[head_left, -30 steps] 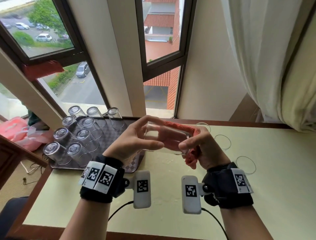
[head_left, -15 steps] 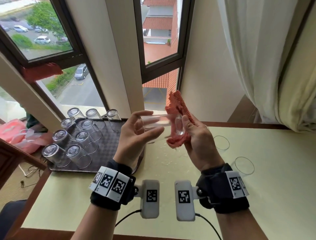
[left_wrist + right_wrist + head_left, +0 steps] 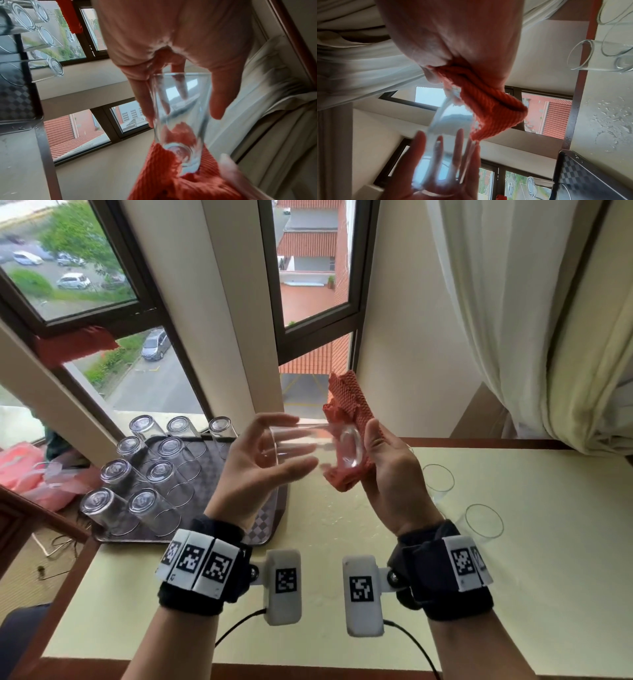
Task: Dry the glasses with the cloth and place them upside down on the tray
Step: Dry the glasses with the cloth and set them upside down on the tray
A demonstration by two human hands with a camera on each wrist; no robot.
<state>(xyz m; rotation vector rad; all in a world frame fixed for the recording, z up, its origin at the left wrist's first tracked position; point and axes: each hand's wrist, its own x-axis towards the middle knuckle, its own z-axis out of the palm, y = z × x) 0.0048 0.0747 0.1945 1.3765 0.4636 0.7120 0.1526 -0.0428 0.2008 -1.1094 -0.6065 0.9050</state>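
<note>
Since 1.0 s ago: glass (image 3: 310, 445) raised off table level, cloth (image 3: 347, 419) now upright behind its base. Left hand (image 3: 260, 470) cradles rim end, fingers loosely curved. Right hand (image 3: 387, 470) presses cloth against base, thumb alongside. Glass horizontal, above tray (image 3: 263, 518) edge. Nine glasses (image 3: 137, 474) inverted on tray.
</note>
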